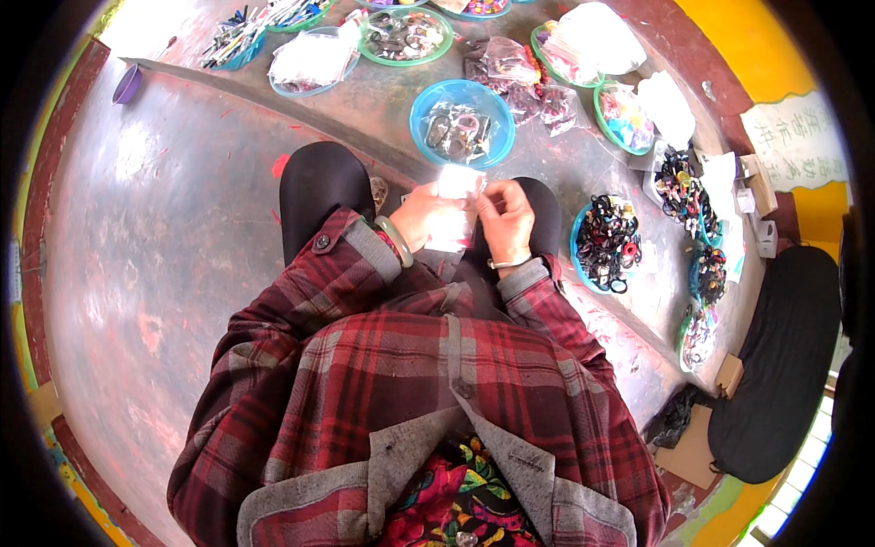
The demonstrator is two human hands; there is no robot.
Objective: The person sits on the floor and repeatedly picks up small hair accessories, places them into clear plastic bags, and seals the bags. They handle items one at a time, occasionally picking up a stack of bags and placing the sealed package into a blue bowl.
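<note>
Between the two hands, above the gap separating the knees, a white packet is held upright, its upper part washed out by glare. By the left hand the packet is gripped along its left side, with the fingers closed on it. By the right hand its right edge is pinched near the top, thumb and forefinger brought together there; whether a separate small piece is also caught between them cannot be told. The packet's top is left sticking out above both grips, and its lower end is seen hanging between the palms. A pale bangle is worn on the left wrist and a thin bracelet on the right, below which the cuffs of a red plaid jacket are seen.

Just beyond the packet, a blue bowl is set on the floor, filled with small clear bags. Farther out, a green bowl is filled with loose small items, and beside it white plastic bags are piled. To the right, a blue basket is heaped with dark bands, and more baskets are lined up past it. At far left a purple bowl is placed by itself. Near the right wall, a long black cushion-like thing is propped beside a cardboard piece.
</note>
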